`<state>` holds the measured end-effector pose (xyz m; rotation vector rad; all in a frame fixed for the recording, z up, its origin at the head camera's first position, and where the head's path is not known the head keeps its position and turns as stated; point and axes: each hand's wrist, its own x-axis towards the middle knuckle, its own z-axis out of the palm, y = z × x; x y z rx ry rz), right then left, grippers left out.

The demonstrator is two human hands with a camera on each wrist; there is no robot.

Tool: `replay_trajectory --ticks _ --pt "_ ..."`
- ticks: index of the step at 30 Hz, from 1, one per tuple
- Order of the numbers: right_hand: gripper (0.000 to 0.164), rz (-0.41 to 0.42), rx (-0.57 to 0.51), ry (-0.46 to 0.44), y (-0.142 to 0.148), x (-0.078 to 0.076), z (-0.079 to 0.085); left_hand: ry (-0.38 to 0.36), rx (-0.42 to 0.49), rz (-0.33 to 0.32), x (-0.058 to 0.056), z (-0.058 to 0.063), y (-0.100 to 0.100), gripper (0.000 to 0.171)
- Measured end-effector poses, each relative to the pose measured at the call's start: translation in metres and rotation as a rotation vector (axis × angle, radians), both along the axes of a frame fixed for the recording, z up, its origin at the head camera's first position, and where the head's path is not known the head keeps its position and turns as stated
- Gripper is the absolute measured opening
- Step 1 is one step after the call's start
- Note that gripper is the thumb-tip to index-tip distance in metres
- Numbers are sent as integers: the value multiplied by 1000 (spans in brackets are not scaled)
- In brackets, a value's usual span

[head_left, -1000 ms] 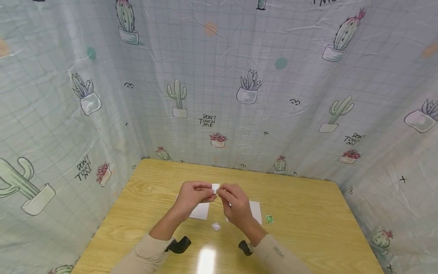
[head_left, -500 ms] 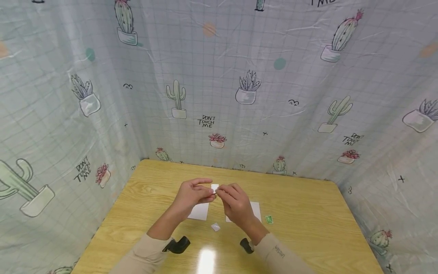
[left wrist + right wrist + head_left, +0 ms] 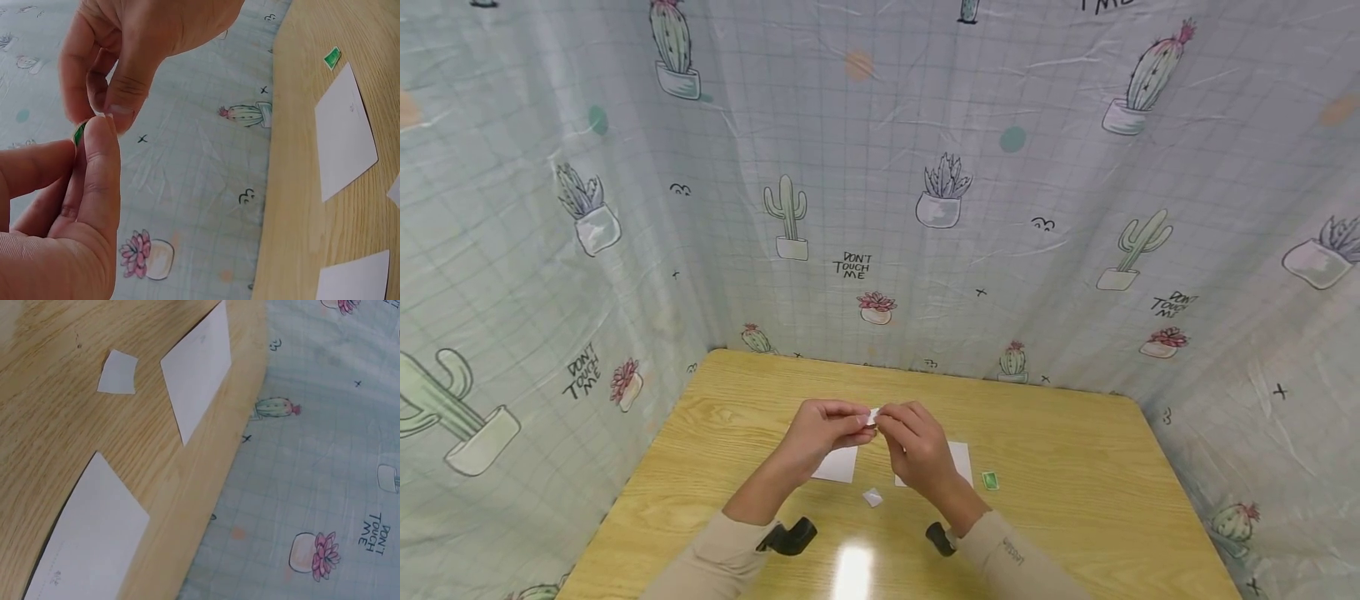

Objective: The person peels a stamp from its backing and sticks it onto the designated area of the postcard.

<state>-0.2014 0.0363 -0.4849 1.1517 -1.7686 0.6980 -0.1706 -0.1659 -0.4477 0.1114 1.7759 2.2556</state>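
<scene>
Above the table, both hands meet at a small green-and-white sticker (image 3: 872, 416). My left hand (image 3: 822, 433) pinches it between thumb and fingers from the left. From the right, my right hand (image 3: 919, 442) pinches its edge with thumb and forefinger. Seen from the left wrist, a sliver of the sticker's green face (image 3: 79, 134) shows between the fingertips, and most of the piece is covered. A bit of white edge sticks up beside the right thumb. Neither hand appears in the right wrist view.
Two white paper sheets (image 3: 837, 464) (image 3: 962, 467) lie on the wooden table (image 3: 1060, 467) beneath the hands. Between them and nearer me is a small white paper piece (image 3: 119, 374). A second green sticker (image 3: 990, 481) lies to the right. A cactus-print curtain (image 3: 880, 208) surrounds the table.
The sticker has tilted, so less of its white side faces the head camera. My left forefinger lifted off half a second ago and now rests back on it. The right hand barely moved.
</scene>
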Motion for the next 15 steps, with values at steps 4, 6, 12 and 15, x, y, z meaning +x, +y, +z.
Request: replay_trajectory --ticks 4,6,12,15 --pt "18 2 2 -25 0 -1 -2 15 -4 -26 -1 -5 -3 35" --pt "20 6 -1 -38 1 -1 -3 21 -18 -28 -1 -6 -3 37" --pt "14 36 -40 -102 0 -2 -6 39 -81 -1 -1 -8 0 34" --pt "10 46 -77 -181 -2 -1 -6 63 -115 11 0 -8 2 30"
